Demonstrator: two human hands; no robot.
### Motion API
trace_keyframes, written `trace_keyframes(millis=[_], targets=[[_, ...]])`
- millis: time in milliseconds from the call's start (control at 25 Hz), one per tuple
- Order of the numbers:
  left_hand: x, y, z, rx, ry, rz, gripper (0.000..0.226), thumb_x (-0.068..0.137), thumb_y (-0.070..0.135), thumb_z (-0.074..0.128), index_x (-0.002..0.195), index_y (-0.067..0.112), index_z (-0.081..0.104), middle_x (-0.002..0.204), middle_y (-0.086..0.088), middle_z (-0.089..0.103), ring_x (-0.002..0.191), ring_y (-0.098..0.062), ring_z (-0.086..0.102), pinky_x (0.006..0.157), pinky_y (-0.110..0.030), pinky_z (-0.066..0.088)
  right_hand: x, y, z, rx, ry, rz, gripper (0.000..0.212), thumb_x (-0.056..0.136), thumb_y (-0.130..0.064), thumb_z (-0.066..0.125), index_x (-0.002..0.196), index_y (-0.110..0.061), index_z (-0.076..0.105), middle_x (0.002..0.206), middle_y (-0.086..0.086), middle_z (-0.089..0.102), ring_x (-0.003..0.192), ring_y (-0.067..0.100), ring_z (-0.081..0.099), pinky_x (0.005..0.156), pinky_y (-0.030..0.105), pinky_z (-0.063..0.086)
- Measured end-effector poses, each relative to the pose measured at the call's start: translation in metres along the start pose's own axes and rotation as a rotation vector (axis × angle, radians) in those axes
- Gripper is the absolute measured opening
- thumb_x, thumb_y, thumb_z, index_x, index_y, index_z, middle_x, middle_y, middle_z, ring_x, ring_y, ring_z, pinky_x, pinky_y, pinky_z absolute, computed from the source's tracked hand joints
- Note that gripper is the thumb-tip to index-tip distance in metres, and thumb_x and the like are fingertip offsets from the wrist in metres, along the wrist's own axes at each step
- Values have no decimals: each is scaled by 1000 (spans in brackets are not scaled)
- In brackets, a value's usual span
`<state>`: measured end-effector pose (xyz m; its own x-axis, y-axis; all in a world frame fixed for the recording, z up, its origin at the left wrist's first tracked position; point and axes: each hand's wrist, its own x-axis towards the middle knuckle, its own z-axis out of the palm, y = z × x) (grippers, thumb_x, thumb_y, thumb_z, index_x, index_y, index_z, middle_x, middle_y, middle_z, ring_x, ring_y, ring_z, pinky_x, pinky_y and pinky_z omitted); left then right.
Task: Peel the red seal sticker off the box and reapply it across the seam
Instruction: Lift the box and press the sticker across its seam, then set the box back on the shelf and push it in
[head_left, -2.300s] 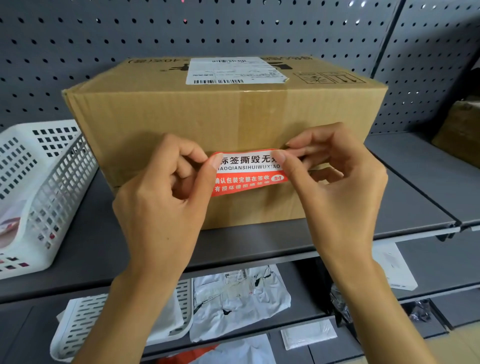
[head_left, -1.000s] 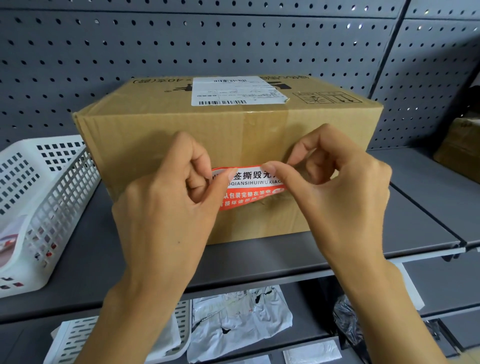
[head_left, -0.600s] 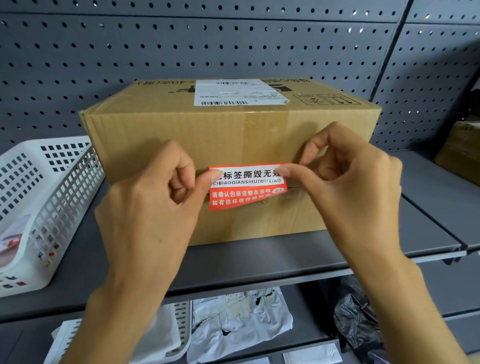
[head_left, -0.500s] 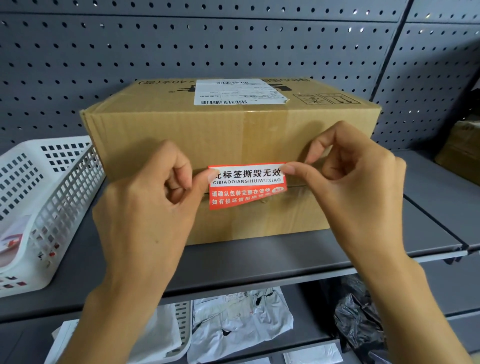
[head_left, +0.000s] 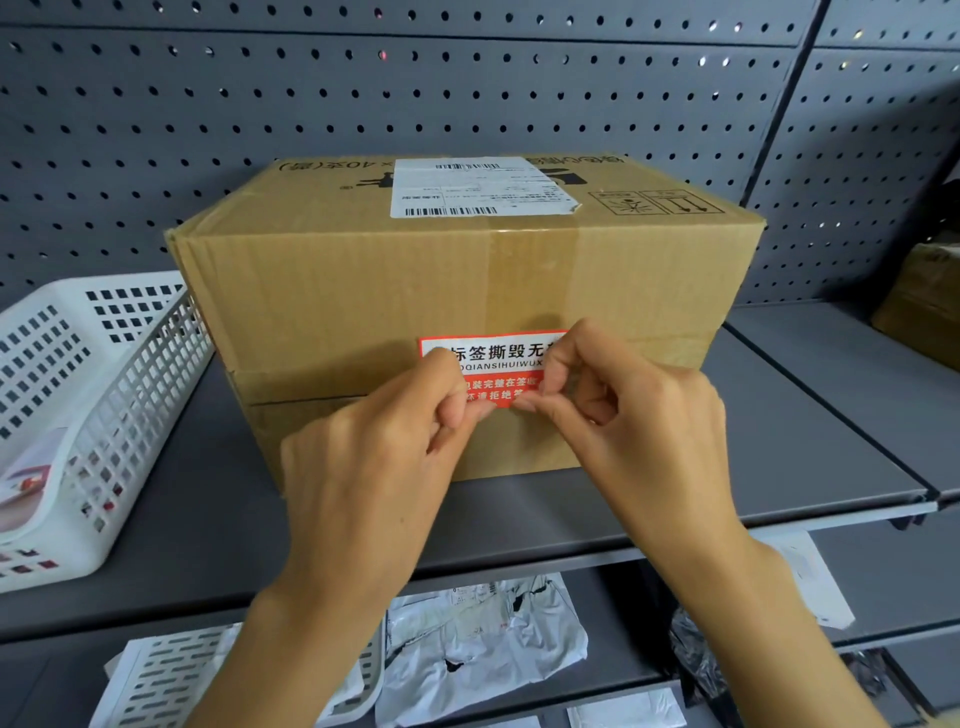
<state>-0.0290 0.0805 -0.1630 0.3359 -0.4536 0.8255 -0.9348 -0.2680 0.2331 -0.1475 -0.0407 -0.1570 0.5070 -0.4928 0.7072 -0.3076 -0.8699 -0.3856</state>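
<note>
- Your left hand (head_left: 379, 467) has slid in from the red seal sticker (head_left: 493, 364)'s left end; its thumb now presses the lower middle.
- Your right hand (head_left: 628, 415) has dropped from the top right corner to the bottom edge, fingertips nearly meeting the left thumb.
- The sticker's top left corner, covered before, now shows.

Mid-frame, the red sticker (head_left: 493, 358) reads "标签撕毁无" above partial "QIANSIHUIWUX". The box (head_left: 363, 291) top shows inverted "40", beside a barcode label (head_left: 478, 187) whose small print is unreadable.
</note>
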Motion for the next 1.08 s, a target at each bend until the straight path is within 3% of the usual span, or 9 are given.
trace_keyframes(millis=[200,280,440,560,640,720,800,960,1080], targets=[[-6,-2,-3,-44,-29,-12,38,85,40,69,67,14,50,53,8,31,45,-14,32,34,-28,39,-12,0,4,99,-3,23,24,82,-41,76,82,-26,58,47,-12,34,48,15,37,44,31,43],[-3,1,-4,-89,-97,-75,28,84,39,68,74,21,49,51,7,41,42,-14,41,39,-28,42,-13,-10,4,248,-78,55,21,85,-46,70,86,-26,62,52,-7,49,49,15,49,46,34,46],[1,-3,-12,-60,-165,-133,18,83,41,69,84,29,56,61,15,55,47,-6,53,42,-23,43,-12,-5,2,325,-175,145,10,94,-38,63,90,-29,68,76,-13,72,70,11,70,55,20,46],[0,-18,-23,-57,-24,-145,16,87,39,71,83,25,64,72,13,54,61,-11,54,51,-32,48,-17,8,-4,342,-49,235,8,96,-32,63,90,-32,68,82,-12,75,76,11,71,59,32,52],[-1,-26,-27,-27,167,-121,20,86,36,73,94,19,69,99,0,55,91,-26,56,77,-49,50,-19,9,-5,316,190,224,6,95,-27,66,99,-31,64,97,-14,71,92,12,66,75,39,53],[1,-30,-25,-79,275,-177,44,84,37,75,119,16,59,134,-13,45,128,-35,44,105,-57,39,-17,12,-3,319,384,257,33,95,-25,66,125,-26,52,131,-10,56,125,14,52,104,42,44],[5,-30,-22,-226,227,-229,65,86,31,73,138,10,42,150,-23,26,146,-31,26,122,-44,25,-11,13,-1,521,351,365,57,98,-27,61,148,-20,34,153,-7,41,143,9,39,120,43,33],[7,-19,-15,-418,83,-324,82,88,36,65,154,22,19,161,-13,12,151,-2,14,116,-6,16,-7,10,3,685,230,418,73,95,-35,59,156,-26,19,154,-5,44,139,13,49,116,48,40],[16,-9,-19,-417,133,-347,92,81,50,69,154,26,19,161,-7,13,153,-15,15,124,-27,20,-1,-2,2,626,308,438,97,80,-52,70,156,-26,16,158,-6,34,147,13,37,121,46,31]])
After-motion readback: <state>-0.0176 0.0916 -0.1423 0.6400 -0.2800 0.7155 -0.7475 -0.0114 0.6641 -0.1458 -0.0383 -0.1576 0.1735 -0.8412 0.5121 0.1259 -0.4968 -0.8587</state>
